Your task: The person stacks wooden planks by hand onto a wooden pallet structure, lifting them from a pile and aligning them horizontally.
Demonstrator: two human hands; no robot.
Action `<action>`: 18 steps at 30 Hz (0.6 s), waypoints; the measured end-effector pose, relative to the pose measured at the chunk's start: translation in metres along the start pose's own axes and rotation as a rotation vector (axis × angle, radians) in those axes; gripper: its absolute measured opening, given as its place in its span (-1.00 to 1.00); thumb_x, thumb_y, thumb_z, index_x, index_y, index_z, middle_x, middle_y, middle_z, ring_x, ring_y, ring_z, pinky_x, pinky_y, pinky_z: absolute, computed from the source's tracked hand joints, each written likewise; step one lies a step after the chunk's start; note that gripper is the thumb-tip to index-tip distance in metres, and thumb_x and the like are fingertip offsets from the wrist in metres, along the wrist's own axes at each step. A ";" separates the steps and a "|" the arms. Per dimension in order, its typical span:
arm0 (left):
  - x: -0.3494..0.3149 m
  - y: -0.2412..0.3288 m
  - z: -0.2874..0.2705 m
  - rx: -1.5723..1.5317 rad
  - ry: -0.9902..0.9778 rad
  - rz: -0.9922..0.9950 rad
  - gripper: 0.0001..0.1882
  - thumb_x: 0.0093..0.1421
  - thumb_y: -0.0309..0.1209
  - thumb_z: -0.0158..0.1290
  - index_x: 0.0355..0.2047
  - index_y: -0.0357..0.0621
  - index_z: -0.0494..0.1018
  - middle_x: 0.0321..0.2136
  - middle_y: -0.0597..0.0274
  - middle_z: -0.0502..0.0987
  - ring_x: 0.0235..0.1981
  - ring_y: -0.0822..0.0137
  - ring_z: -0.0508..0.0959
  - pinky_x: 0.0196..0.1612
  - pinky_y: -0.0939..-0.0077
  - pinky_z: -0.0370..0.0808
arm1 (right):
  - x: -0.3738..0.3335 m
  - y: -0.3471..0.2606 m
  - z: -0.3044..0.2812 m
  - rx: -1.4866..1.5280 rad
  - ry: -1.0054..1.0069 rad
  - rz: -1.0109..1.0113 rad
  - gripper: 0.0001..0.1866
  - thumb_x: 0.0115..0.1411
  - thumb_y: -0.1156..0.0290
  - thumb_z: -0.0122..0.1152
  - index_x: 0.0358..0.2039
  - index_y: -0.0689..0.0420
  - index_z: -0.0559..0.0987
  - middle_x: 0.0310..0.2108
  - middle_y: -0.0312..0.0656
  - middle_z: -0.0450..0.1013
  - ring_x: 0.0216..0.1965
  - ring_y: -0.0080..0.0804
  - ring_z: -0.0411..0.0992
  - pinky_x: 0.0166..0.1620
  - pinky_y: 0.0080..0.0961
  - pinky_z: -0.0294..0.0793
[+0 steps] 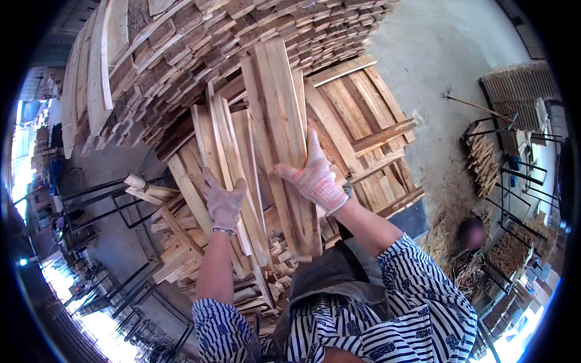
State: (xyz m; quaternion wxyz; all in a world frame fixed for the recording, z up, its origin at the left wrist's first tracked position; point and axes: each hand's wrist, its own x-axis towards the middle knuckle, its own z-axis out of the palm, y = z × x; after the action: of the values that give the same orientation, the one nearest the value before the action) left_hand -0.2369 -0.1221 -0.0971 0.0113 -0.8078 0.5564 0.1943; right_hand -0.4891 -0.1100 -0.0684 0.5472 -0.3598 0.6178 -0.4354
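My right hand (316,180), in a pale work glove, grips a wide wooden board (279,121) by its right edge. Its thumb lies across the board's face and its fingers run along the side. The board slants up and away from my body, above other planks. My left hand (225,204), gloved too and with a bracelet at the wrist, rests against narrow wooden slats (229,145) left of that board. Its fingers and thumb are spread apart. Below the hands lies a heap of short wood pieces (281,251), partly hidden by the board.
A tall stack of planks (242,36) curves across the far side. Flat boards with crosspieces (363,121) lie to the right. Loose offcuts (175,242) and black metal frames (130,206) stand at left. Farther right are a stick bundle (482,157) and a person's blurred head (472,234).
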 end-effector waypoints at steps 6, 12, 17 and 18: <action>0.002 0.000 -0.001 0.062 -0.008 -0.036 0.26 0.04 0.18 0.24 0.51 -0.08 -0.26 0.34 -0.42 0.10 0.38 -0.30 0.15 0.41 0.05 0.20 | -0.011 -0.099 -0.049 -0.035 0.080 -0.505 0.33 -0.07 0.47 0.62 0.49 0.28 -0.19 0.36 0.10 0.20 0.33 -0.17 0.26 0.31 -0.34 0.36; 0.002 0.010 -0.010 0.033 -0.066 -0.082 0.23 0.04 0.18 0.24 0.50 -0.04 -0.21 0.35 -0.37 0.11 0.38 -0.24 0.16 0.39 -0.02 0.21 | -0.015 -0.189 -0.065 0.277 -0.060 -0.503 0.38 -0.09 0.43 0.65 0.50 0.15 -0.24 0.34 0.00 0.17 0.30 -0.21 0.27 0.32 -0.25 0.37; 0.008 0.004 -0.004 0.028 -0.014 -0.043 0.23 0.02 0.19 0.23 0.50 -0.05 -0.20 0.32 -0.33 0.16 0.36 -0.22 0.19 0.38 0.01 0.22 | 0.020 -0.067 -0.026 0.341 -0.092 -0.409 0.18 -0.04 0.47 0.59 0.45 0.08 -0.05 0.20 -0.12 0.30 0.22 -0.23 0.33 0.27 -0.23 0.42; 0.007 0.005 -0.005 0.041 0.004 -0.045 0.23 0.03 0.20 0.22 0.50 -0.05 -0.20 0.32 -0.32 0.17 0.36 -0.22 0.19 0.38 0.02 0.21 | 0.028 -0.049 -0.015 0.259 -0.067 -0.410 0.13 -0.03 0.49 0.58 0.43 0.09 0.01 0.18 -0.11 0.33 0.21 -0.24 0.34 0.26 -0.25 0.42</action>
State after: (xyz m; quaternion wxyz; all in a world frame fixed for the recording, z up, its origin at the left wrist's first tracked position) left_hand -0.2370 -0.1317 -0.0935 0.0313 -0.8201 0.5420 0.1809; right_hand -0.5092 -0.1514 -0.0326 0.5089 -0.4187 0.4523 -0.6009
